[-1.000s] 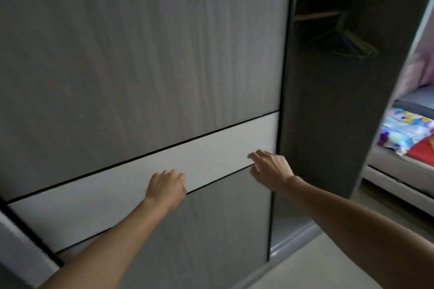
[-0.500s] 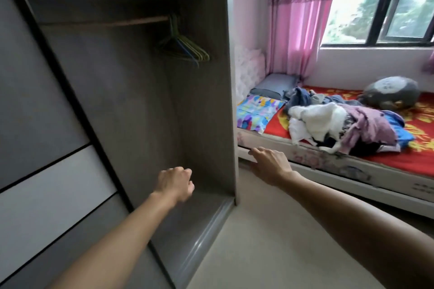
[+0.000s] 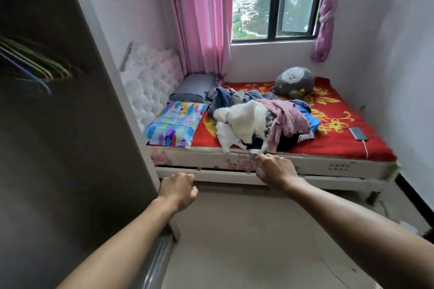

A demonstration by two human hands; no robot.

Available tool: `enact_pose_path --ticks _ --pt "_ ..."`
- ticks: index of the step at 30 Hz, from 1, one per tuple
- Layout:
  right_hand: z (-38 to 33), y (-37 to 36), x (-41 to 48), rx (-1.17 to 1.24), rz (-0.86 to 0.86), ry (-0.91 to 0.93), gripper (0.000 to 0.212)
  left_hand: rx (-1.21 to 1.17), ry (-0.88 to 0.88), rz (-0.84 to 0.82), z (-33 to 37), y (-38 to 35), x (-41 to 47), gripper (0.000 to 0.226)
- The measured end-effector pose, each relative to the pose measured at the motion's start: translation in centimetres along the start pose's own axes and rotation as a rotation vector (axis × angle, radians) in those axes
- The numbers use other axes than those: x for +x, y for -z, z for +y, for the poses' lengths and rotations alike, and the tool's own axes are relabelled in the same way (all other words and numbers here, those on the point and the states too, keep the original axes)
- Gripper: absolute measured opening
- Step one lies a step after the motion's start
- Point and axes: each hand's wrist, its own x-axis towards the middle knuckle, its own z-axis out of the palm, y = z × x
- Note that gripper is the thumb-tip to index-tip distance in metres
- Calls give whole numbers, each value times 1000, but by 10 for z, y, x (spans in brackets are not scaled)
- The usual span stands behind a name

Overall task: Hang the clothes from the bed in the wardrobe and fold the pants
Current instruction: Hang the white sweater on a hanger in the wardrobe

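Red bed (image 3: 340, 141) and clothes (image 3: 253, 122) now ahead, wardrobe (image 3: 70, 136) swung leftward; left hand (image 3: 178, 189) fisted, right hand (image 3: 277, 171) loosely curled, both empty

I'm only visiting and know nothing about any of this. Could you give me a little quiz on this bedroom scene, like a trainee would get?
1. True or false: the left hand and the right hand both hold nothing.
2. The hangers are: A on the curtain, B inside the wardrobe, C on the floor.
3. Fill in: to the right of the clothes pile on the bed, a ____ lies with a cable attached.
Key: 1 true; 2 B; 3 phone.
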Motion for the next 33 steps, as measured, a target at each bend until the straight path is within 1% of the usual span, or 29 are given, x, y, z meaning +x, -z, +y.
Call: enact_pose_path --ticks 6,10,14,19,23,29,33 --pt "75 8 97 48 19 -165 36 -42 -91 -34 28 10 165 27" --pt "133 5 148 62 17 -277 41 -100 -167 -52 62 8 252 26" --pt "193 -8 215 65 -2 -356 43 -87 -221 -67 93 -6 340 21" --pt "262 -26 326 72 -26 -345 35 -89 -189 -57 121 -17 458 25" --pt "300 -30 418 82 -48 -300 35 -108 -130 -59 132 -18 543 25" --pt "324 -53 532 108 -113 -235 30 -163 -35 -135 128 -43 629 26" --pt "334 -87 602 151 -171 -245 28 -170 19 -183 114 -71 698 27"
